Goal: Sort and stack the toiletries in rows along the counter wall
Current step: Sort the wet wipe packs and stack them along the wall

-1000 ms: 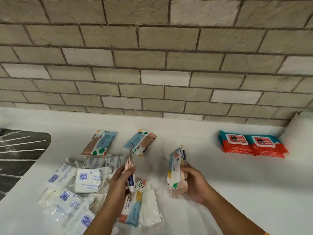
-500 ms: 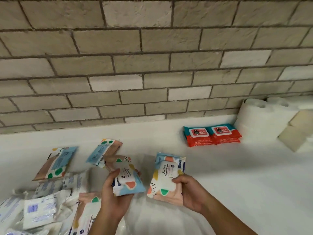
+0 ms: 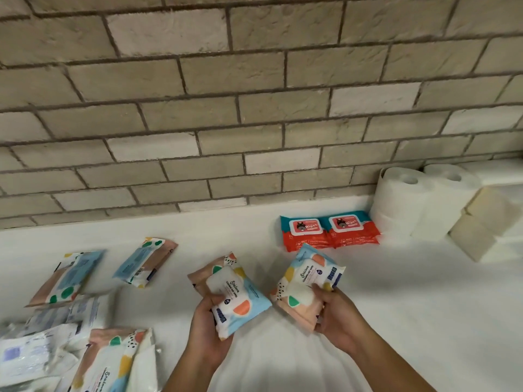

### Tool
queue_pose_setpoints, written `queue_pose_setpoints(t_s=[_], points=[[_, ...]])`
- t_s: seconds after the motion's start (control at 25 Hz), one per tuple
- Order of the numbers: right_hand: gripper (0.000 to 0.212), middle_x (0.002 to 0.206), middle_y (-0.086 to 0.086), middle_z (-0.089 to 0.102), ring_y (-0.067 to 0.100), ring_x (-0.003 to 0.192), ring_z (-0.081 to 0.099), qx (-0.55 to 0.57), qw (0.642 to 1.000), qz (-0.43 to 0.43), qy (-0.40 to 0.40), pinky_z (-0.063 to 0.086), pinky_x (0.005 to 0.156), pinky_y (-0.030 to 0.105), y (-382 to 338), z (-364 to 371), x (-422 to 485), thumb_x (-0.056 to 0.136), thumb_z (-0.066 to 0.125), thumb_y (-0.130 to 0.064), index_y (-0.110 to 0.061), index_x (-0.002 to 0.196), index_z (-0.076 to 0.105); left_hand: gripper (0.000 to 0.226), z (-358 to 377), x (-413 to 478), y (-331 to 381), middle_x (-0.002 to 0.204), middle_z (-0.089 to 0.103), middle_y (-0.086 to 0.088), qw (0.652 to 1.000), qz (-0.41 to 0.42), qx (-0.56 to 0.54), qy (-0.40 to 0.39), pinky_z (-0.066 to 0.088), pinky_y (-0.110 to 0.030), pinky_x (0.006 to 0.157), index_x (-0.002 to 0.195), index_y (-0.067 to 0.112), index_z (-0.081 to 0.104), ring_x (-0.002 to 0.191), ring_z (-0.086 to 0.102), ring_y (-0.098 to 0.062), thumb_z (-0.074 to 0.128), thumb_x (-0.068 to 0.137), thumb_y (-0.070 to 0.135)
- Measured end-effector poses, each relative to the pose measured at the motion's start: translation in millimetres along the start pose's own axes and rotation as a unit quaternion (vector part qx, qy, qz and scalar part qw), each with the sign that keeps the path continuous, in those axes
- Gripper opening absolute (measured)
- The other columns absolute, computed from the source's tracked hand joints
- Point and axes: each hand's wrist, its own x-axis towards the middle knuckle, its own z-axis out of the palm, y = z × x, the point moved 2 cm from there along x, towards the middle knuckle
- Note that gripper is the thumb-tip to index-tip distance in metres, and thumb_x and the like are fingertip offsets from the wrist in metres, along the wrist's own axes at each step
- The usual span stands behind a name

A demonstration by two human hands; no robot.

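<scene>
A soft pastel wet-wipes pack with coloured blobs (image 3: 239, 299) is gripped in the left hand (image 3: 206, 332), fingers curled beneath it and thumb on its face, above the white surface (image 3: 396, 306). A second matching pack (image 3: 307, 278) is held just beside it by the right hand (image 3: 339, 321), fingers wrapped round its lower end. Two red-and-teal wipes packs (image 3: 329, 233) are laid side by side near the brick wall (image 3: 254, 108), beside white toilet rolls (image 3: 410, 205).
</scene>
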Motion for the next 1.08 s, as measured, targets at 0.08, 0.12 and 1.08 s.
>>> queue_pose_setpoints(t_s=[0.08,0.12,1.08], points=[[0.03,0.12,0.008,0.075,0.031,0.095,0.071,0.062,0.998,0.011,0.024,0.059,0.068,0.04,-7.5,-24.3,6.2,0.098,0.059,-0.017,-0.024,0.127,0.063,0.053,2.9,10.3,-16.2,0.132,0.063,-0.025,1.0,-0.007,-0.007,-0.001,0.053,-0.047,0.098,0.135,0.001,0.057,0.12,0.063,-0.038,0.052,0.083,0.011],[0.031,0.122,0.009,0.072,0.028,0.092,0.069,0.097,0.995,0.017,0.032,0.059,0.062,0.038,-12.9,-35.4,9.1,0.097,0.061,-0.015,-0.024,0.127,0.063,0.064,5.8,15.3,-24.3,0.137,0.059,-0.025,1.0,-0.009,-0.012,0.0,0.047,-0.049,0.105,0.141,0.002,0.052,0.128,0.057,-0.04,0.059,0.079,0.012],[0.031,0.115,0.02,0.069,0.024,0.082,0.066,0.123,0.976,-0.017,0.179,0.054,0.041,0.022,-142.1,-112.4,169.5,0.096,0.063,0.002,0.001,0.126,0.059,0.04,186.5,168.0,-67.8,0.117,0.069,-0.015,0.987,0.088,0.021,0.133,0.063,-0.032,0.059,0.137,0.01,0.051,0.096,0.069,-0.029,0.059,0.098,0.006]])
